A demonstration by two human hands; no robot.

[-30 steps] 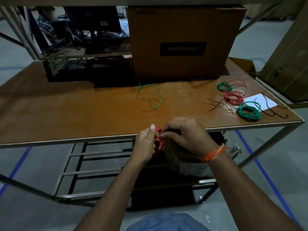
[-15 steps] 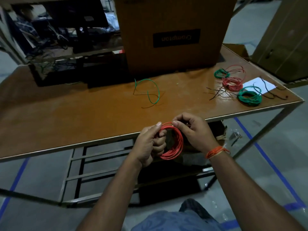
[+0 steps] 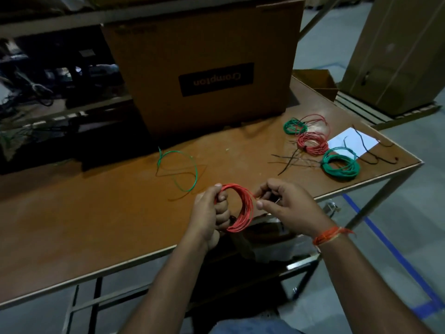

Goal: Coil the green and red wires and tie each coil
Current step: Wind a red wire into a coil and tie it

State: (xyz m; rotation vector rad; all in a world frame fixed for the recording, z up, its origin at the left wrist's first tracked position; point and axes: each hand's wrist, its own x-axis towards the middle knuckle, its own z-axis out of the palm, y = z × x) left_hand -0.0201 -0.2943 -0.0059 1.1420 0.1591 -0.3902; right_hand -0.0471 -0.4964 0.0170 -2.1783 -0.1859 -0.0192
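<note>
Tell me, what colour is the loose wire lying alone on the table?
Green, seen in the head view.

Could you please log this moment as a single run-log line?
left hand: grips red wire coil | right hand: pinches coil's wire end | coil: untied, above brown wooden table edge
</note>
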